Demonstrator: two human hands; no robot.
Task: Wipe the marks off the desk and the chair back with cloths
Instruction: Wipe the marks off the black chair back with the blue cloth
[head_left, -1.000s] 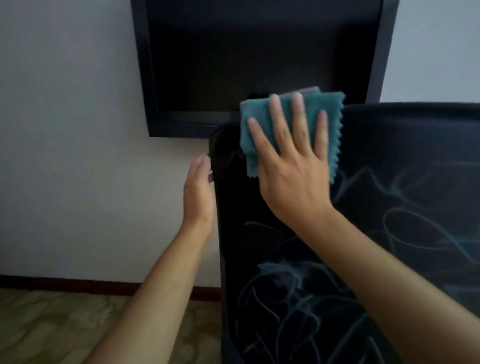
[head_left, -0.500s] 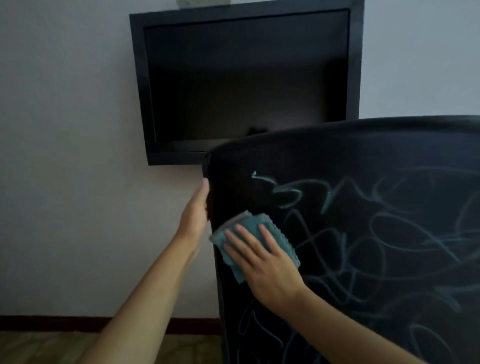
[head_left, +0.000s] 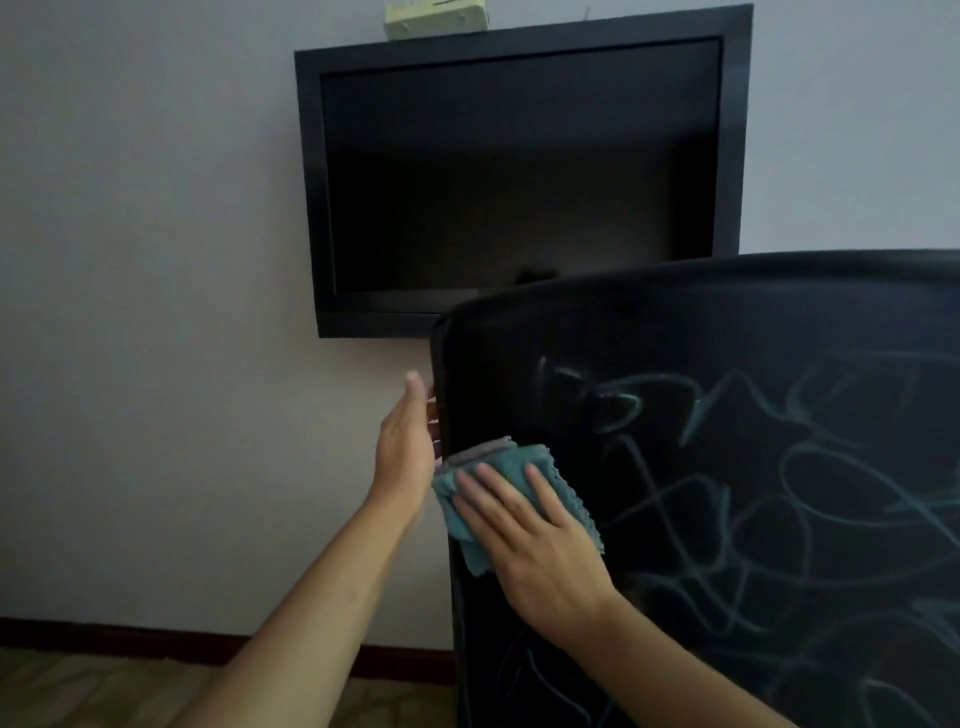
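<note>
Teal cloth (head_left: 511, 499), folded, lies flat under the right hand (head_left: 540, 551), whose straight, spread fingers press it against the black chair back (head_left: 727, 467) near its left edge. Left hand (head_left: 408, 452) sits just beside it, fingers hooked around that edge and mostly hidden behind it, apparently steadying the chair. Pale teal scribbled marks (head_left: 810, 488) cover most of the chair back to the right of and below the cloth; a dark strip near the left edge looks cleaner. No table is in view.

Likely risks: the cloth is only pressed, not gripped, so a fast stroke could let it slide out from under the palm; a hard push could tip or turn the chair if the left hand loosens; a loaded cloth may smear marks rather than lift them.

Beyond the chair, a black wall-mounted screen (head_left: 519, 171) hangs on a pale wall (head_left: 156, 260), a small yellowish box (head_left: 436, 18) on top. Nothing blocks the wiping path.
</note>
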